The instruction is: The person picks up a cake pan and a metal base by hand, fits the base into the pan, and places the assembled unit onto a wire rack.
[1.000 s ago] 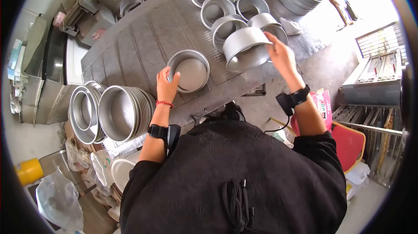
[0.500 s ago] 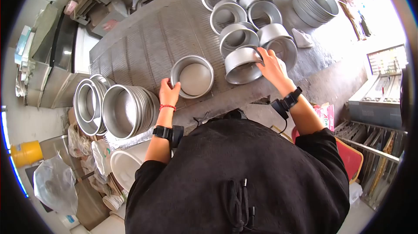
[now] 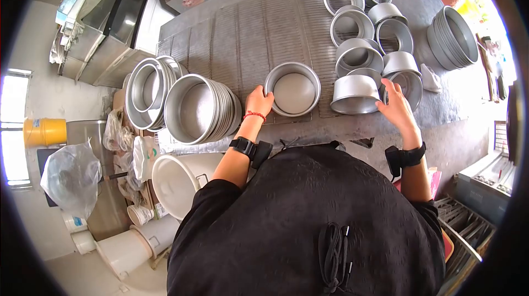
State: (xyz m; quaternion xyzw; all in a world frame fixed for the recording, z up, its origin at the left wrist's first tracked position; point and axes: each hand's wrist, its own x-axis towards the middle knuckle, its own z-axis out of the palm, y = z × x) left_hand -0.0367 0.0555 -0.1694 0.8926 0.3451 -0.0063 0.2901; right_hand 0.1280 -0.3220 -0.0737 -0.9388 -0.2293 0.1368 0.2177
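A round silver cake pan (image 3: 292,93) sits upright near the front edge of the table. My left hand (image 3: 258,103) is at its left side, with the thumb and fingers against the rim and outer wall. To the right, another cake pan (image 3: 355,95) lies bottom up, tilted slightly. Beside that one is my right hand (image 3: 399,107), fingers spread and the thumb close to its wall; whether it touches is hard to tell. Two rows of similar pans (image 3: 352,26) lead away behind it, some overlapping or leaning on others.
Stacked cake pans (image 3: 192,110) lie tipped at the table's front left, next to more nested pans (image 3: 144,95). Another stack (image 3: 453,37) stands at the far right, near a white crumpled thing (image 3: 430,78). A white bucket (image 3: 182,183) is below the table (image 3: 242,26).
The pan at my right hand has gone from tilted to lying bottom up, and the fingers have loosened from it. My left hand stays at its pan. The whole view has shifted.
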